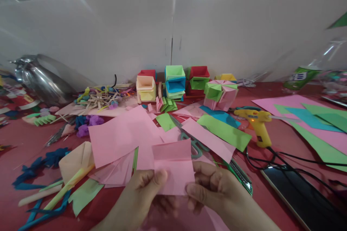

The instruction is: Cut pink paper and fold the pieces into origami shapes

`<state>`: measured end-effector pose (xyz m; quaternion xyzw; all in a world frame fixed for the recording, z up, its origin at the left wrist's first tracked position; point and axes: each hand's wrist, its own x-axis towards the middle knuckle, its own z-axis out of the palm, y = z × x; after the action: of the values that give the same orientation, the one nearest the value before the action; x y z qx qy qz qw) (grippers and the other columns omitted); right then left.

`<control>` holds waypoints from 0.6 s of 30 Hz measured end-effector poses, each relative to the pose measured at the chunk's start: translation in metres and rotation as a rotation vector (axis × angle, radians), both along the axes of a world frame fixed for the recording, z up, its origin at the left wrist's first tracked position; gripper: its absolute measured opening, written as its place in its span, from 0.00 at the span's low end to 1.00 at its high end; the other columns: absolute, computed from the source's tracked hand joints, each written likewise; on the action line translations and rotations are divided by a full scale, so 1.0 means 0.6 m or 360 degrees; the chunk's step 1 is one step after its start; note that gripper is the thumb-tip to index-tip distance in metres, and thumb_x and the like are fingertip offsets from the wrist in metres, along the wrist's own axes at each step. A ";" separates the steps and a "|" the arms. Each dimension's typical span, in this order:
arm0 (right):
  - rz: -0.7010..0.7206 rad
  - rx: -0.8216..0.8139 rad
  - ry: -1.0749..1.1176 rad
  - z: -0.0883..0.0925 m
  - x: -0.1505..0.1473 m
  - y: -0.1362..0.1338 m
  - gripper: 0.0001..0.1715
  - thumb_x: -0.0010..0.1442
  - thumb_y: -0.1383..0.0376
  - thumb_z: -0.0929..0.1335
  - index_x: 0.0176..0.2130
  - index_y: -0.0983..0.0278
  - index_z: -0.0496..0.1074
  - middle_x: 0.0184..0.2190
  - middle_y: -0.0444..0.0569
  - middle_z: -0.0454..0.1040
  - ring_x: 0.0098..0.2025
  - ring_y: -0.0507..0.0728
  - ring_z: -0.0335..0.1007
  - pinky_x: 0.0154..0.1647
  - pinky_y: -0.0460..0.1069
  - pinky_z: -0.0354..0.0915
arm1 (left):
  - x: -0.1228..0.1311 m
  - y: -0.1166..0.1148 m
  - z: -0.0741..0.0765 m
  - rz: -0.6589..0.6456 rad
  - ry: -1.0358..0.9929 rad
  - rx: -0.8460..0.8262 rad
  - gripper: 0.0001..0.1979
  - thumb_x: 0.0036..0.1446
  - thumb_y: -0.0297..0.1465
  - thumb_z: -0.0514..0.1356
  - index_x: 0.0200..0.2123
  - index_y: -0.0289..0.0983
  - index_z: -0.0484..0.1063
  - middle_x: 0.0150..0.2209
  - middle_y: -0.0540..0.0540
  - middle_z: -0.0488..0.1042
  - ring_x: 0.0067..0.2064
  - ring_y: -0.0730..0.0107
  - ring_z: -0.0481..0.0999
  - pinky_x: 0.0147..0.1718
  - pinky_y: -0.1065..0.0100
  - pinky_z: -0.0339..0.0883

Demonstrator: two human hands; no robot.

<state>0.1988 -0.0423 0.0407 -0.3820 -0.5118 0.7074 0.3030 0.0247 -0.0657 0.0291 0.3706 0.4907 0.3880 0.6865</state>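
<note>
Between my two hands is a small pink paper square (175, 173), held up over the table with a crease across its upper part. My left hand (146, 191) pinches its left edge, thumb on the front face. At the right edge, my right hand (214, 187) grips the paper between thumb and fingers. Just behind the square lie grey-green handled scissors (195, 146), partly covered by a pink paper strip (207, 139). A larger pink sheet (121, 135) rests to the left, and a green paper strip (225, 130) to the right.
Folded paper boxes (175, 83) stand in stacks along the white partition (86, 36). A yellow glue gun (256, 124) with a lit orange light and a dark phone (300, 195) lie at right, cables between them. A metal jug (40, 79) stands at back left.
</note>
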 end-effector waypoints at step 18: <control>-0.0109 0.0892 -0.0238 -0.007 0.012 0.000 0.13 0.59 0.63 0.64 0.40 0.52 0.77 0.28 0.48 0.71 0.32 0.56 0.67 0.30 0.49 0.64 | 0.003 -0.001 0.012 0.0298 -0.0535 -0.0176 0.09 0.45 0.34 0.63 0.21 0.33 0.74 0.18 0.50 0.69 0.23 0.70 0.71 0.21 0.72 0.67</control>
<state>0.2059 -0.0421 0.0363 -0.3515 -0.6949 0.4976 0.3820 0.0267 -0.0661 0.0363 0.2150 0.4221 0.4790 0.7390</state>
